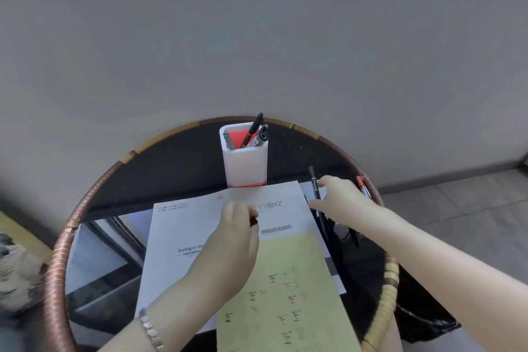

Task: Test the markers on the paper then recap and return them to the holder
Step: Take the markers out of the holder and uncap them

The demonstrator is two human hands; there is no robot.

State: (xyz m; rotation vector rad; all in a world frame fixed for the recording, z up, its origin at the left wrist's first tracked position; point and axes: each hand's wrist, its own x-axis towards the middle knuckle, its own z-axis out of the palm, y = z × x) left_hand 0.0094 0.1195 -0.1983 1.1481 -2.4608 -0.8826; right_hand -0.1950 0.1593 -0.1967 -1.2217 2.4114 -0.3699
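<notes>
While the left hand (228, 240) pinches one small dark object (254, 220) over the green paper (285, 294), the right hand (341, 200) grips one black marker (314, 183). One red marker (360, 183) lies nearby, and about four pens (253, 134) stand in the holder (245, 166).

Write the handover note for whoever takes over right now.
Left hand grips a small dark piece, cap or marker unclear.
Right hand is at the black marker right of the white sheet; grip unclear.
Red marker lies by the table rim.
Holder holds several markers.
Green paper carries test marks.
Left: test, recap and return the loose markers.
</notes>
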